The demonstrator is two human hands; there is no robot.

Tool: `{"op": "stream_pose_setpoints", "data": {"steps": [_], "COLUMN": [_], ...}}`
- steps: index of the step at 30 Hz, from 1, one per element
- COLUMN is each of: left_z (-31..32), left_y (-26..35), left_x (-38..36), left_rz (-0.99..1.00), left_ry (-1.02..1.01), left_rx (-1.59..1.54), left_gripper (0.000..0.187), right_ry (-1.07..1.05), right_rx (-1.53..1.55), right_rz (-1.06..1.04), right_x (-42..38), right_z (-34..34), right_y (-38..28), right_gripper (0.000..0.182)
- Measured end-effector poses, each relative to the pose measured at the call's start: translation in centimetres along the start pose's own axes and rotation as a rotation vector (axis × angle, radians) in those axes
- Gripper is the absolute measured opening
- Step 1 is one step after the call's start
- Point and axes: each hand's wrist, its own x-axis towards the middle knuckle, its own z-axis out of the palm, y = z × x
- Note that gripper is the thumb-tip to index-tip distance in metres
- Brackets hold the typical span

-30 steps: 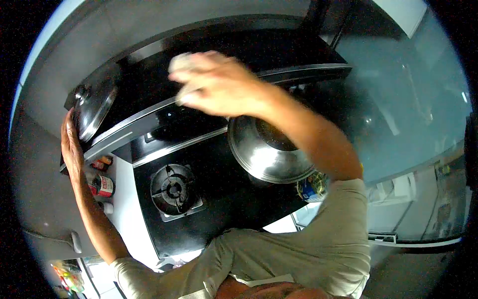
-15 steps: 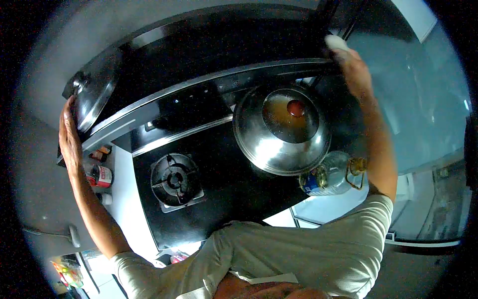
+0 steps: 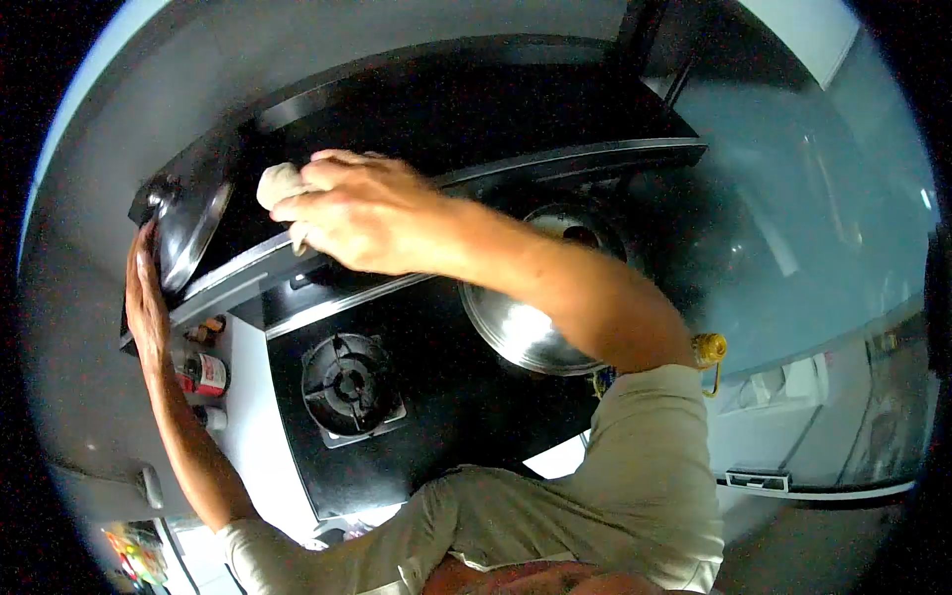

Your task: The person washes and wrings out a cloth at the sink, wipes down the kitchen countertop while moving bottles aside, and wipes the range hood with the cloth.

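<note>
A: Head view, the only one. Right hand closed around a pale cloth, knuckles up, the cloth bunched at the fingertips. Cloth pressed to the front face of the hood, toward its left end, just above the steel trim.

B: Left hand?

A: Left hand flat and open, palm against the hood's left edge, holding nothing. Looks like a brace. A shiny lid hangs or leans just right of that hand, at the hood's left corner; cannot tell how it is fixed.

B: Below the hood?

A: Black hob with a bare burner under the hood's left half. A covered steel pot under the right half, partly hidden by the right forearm. A bottle cap shows right of the pot. Small jars left of the burner.

B: Step in hand?

A: My judgement: wiping the hood face, mid-stroke at the left end. Next move calls for steady pressure along the face with the cloth kept flat, forearm clear of the pot, and care near the lid at the corner.
</note>
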Motion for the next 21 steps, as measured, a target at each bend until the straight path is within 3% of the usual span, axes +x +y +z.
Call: {"op": "stream_pose_setpoints", "data": {"steps": [3, 4, 5, 6, 7, 8, 10, 12, 14, 16, 18, 20, 21], "left_z": [0.0, 0.4, 0.4, 1.0, 1.2, 1.3, 1.2, 1.4, 1.5, 1.6, 1.7, 1.7, 1.6], "left_y": [0.3, 1.0, 2.0, 2.0, 2.2, 2.1, 1.8, 3.4, 3.8, 4.1, 5.3, 5.5, 5.4], "left_x": [0.3, 0.8, 0.6, 0.6, 0.8, 1.0, 1.8, 2.0, 2.0, 1.7, 1.6, 1.8, 1.8], "left_rz": [0.053, 0.07, 0.066, 0.047, 0.039, 0.03, 0.006, -0.016, -0.001, 0.049, 0.041, 0.053, 0.056], "left_ry": [-0.027, -0.023, -0.007, 0.008, -0.006, -0.019, -0.029, -0.06, -0.074, -0.072, -0.064, -0.055, -0.052], "left_rx": [-0.008, -0.016, -0.01, 0.002, -0.004, -0.01, -0.032, -0.171, -0.192, -0.151, -0.09, -0.106, -0.115], "left_gripper": [0.058, 0.056, 0.057, 0.057, 0.057, 0.057, 0.057, 0.058, 0.059, 0.059, 0.058, 0.058, 0.057], "right_ry": [-0.101, -0.344, -0.248, -0.284, -0.341, -0.344, -0.383, -0.494, -0.69, -0.697, -0.521, -0.619, -0.543], "right_rx": [-0.24, -0.442, -0.385, -0.429, -0.499, -0.531, -0.932, -1.073, -0.913, -0.999, -0.954, -0.888, -0.795], "right_rz": [0.112, 0.13, 0.209, 0.587, 0.45, 0.758, 1.168, 1.168, 1.216, 1.04, 0.829, 0.84, 0.776], "right_x": [-2.1, -3.9, -6.6, -7.2, -10.7, -12.3, -13.0, -12.4, -11.5, -7.5, -3.7, -0.6, 0.4], "right_z": [-6.0, -9.1, -12.4, -15.7, -19.0, -21.7, -23.6, -23.2, -22.2, -17.7, -12.8, -9.1, -7.6], "right_y": [4.0, 8.7, 12.3, 11.6, 16.6, 19.2, 20.3, 21.2, 23.0, 20.7, 16.3, 17.1, 15.8], "right_gripper": [0.017, 0.026, 0.027, 0.028, 0.032, 0.034, 0.038, 0.038, 0.039, 0.04, 0.035, 0.03, 0.029]}}
